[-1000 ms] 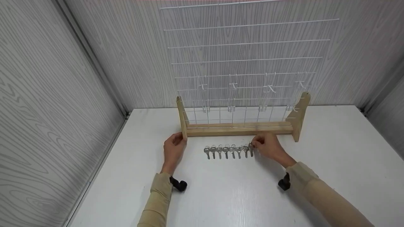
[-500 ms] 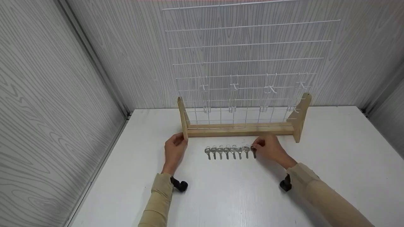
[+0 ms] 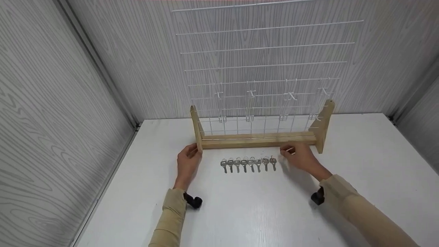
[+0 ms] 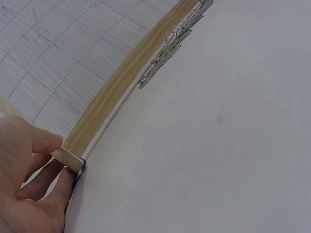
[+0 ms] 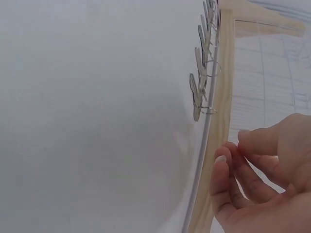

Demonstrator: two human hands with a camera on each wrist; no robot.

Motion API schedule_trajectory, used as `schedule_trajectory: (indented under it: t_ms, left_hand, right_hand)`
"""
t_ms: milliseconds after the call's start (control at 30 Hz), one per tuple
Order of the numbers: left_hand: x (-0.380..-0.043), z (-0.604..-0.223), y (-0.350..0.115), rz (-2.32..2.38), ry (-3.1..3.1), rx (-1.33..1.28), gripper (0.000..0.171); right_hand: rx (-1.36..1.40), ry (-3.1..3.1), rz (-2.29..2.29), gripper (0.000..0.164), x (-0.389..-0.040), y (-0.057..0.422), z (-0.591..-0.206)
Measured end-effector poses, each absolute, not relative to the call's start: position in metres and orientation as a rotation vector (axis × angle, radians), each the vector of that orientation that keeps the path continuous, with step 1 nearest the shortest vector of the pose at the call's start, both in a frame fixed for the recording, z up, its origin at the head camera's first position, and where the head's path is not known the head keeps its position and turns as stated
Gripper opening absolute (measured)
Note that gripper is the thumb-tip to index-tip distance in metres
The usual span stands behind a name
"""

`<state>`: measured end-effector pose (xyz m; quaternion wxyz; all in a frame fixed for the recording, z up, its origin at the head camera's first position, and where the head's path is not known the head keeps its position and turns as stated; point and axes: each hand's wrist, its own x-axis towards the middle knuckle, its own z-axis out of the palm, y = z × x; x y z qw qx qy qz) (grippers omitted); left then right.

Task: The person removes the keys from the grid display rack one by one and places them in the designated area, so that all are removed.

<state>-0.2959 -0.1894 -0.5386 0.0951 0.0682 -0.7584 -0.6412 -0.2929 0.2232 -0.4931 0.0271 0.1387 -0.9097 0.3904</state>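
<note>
Several silver keys with small rings lie in a row (image 3: pixel 245 164) on the white table, just in front of a wooden stand (image 3: pixel 257 142). My left hand (image 3: pixel 187 166) grips the front foot of the stand's left end; in the left wrist view, its thumb (image 4: pixel 46 141) lies on the wooden end piece (image 4: pixel 69 159) with fingers below. My right hand (image 3: pixel 302 158) is beyond the rightmost key (image 3: pixel 273 162), close to the stand's front bar. Its fingers (image 5: pixel 220 182) are loosely bent and hold nothing, and a gap separates them from the nearest key (image 5: pixel 197 104).
A white wire grid (image 3: pixel 264 81) rises from the stand, with several white hooks (image 3: pixel 291 96) in two rows. Grey wood-patterned panels (image 3: pixel 61 103) enclose the table (image 3: pixel 233 212) at the back and sides.
My right hand has let go of the rightmost key and moved a little right, away from it. That key now lies in line with the others. The left hand stays on the stand.
</note>
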Motion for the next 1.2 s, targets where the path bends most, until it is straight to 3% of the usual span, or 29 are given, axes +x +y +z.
schedule_trajectory:
  t_ms: [233,533,933,1200]
  left_hand:
    - [-0.298,-0.525,-0.194,-1.887,-2.322,0.170,0.042]
    - [-0.296,-0.478,-0.218,-1.776,-2.553,-0.056,0.054]
    - [-0.291,-0.425,-0.267,-0.953,-2.992,-0.294,0.090]
    - [-0.281,-0.415,-0.279,-0.373,-3.078,-0.298,0.094]
  right_hand:
    - [0.422,-2.758,1.156,0.022,-0.294,0.259,-0.472]
    - [0.384,-2.710,1.090,0.038,-0.293,0.315,-0.439]
    - [0.393,-2.816,0.619,0.077,-0.289,0.363,-0.413]
    - [0.399,-2.922,0.213,0.087,-0.284,0.386,-0.421]
